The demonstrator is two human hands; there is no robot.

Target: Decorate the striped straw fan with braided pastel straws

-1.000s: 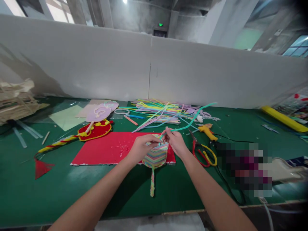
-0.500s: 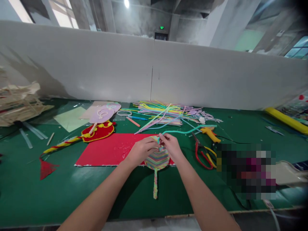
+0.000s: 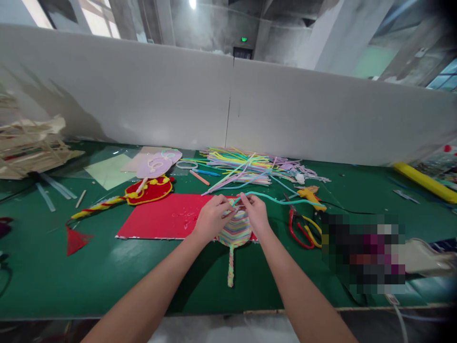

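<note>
A small round fan [image 3: 234,230], striped in wavy pastel pipe cleaners with a twisted handle pointing toward me, is between my hands over a red board [image 3: 157,216]. My left hand [image 3: 213,216] is closed on the fan's upper left edge, fingertips bent over its face. My right hand [image 3: 256,213] pinches a teal pipe cleaner [image 3: 282,200] at the fan's top. The strand's loose part arches away to the right as far as a yellow glue gun [image 3: 311,196]. My fingers partly hide where strand and fan meet.
Behind the board lies a pile of pastel pipe cleaners [image 3: 239,166]. Red-and-yellow-handled pliers [image 3: 302,231] lie to the right. A red fan [image 3: 150,190] with a tasselled handle and a lilac fan [image 3: 159,163] are on the left. A white partition [image 3: 143,95] closes off the back.
The teal strand has shifted in my right fingers; its loose part now arches higher near the hand and droops lower at the far end. The camera view has moved slightly.
</note>
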